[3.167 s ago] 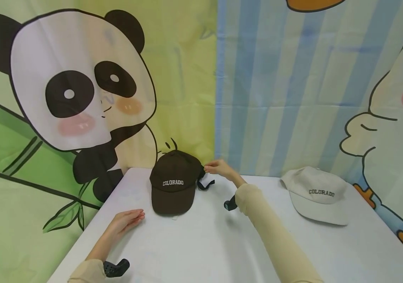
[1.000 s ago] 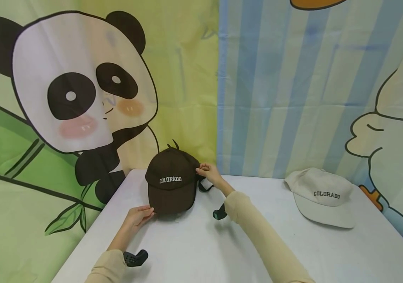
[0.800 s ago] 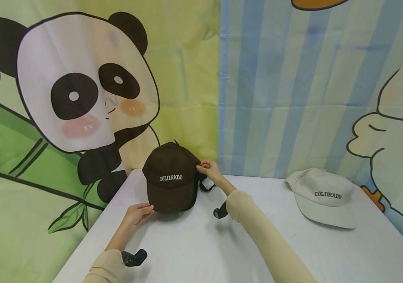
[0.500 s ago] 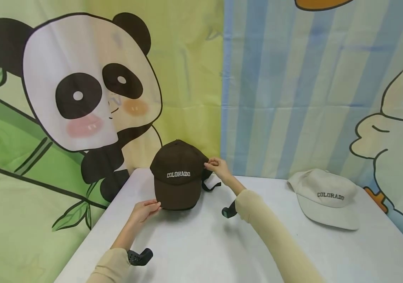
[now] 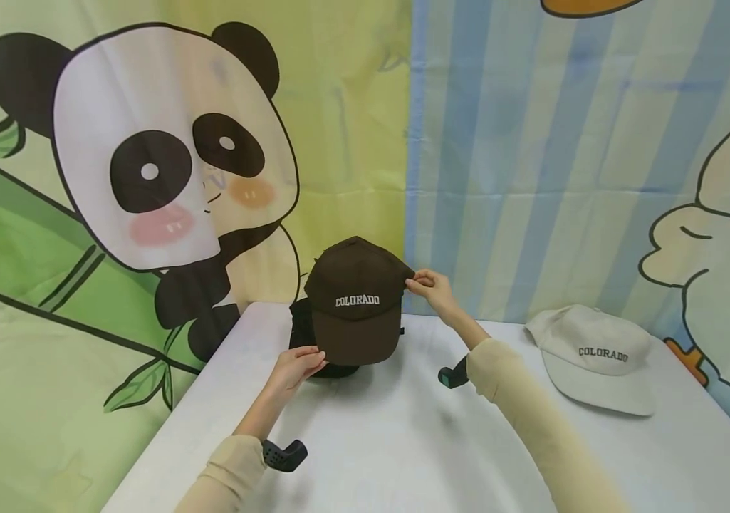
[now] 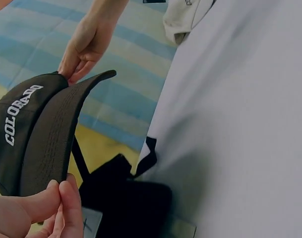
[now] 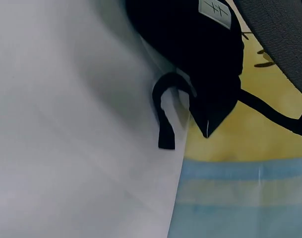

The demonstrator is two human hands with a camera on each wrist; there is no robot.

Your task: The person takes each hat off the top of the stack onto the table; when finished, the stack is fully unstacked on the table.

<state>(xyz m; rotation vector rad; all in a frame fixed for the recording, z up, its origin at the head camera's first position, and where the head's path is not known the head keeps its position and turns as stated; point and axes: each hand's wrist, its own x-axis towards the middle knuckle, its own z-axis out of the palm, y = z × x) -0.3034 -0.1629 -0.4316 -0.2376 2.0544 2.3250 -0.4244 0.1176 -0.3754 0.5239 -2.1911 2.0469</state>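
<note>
A brown baseball cap [image 5: 358, 331] with white COLORADO lettering is held up, brim toward me. My left hand [image 5: 297, 365] pinches the left corner of its brim between thumb and fingertips, plainly seen in the left wrist view. At the crown's right side, my right hand [image 5: 436, 292] pinches the edge. Behind and below the brown cap sits a black cap [image 5: 303, 328], partly hidden. The right wrist view shows that black cap's pale label [image 7: 215, 12] and a loose strap end [image 7: 165, 131]; the brown cap stands above it, apart but for a thin strap running between.
A beige cap [image 5: 595, 363] with dark COLORADO lettering lies on the white table [image 5: 390, 442] at the right. Printed curtains [image 5: 339, 128] hang right behind the table. Each wrist carries a small black device [image 5: 285, 456].
My left hand has come to the brown cap's brim and gripped it. Both hands have lifted the brown cap up and to the right, uncovering the black cap behind it.
</note>
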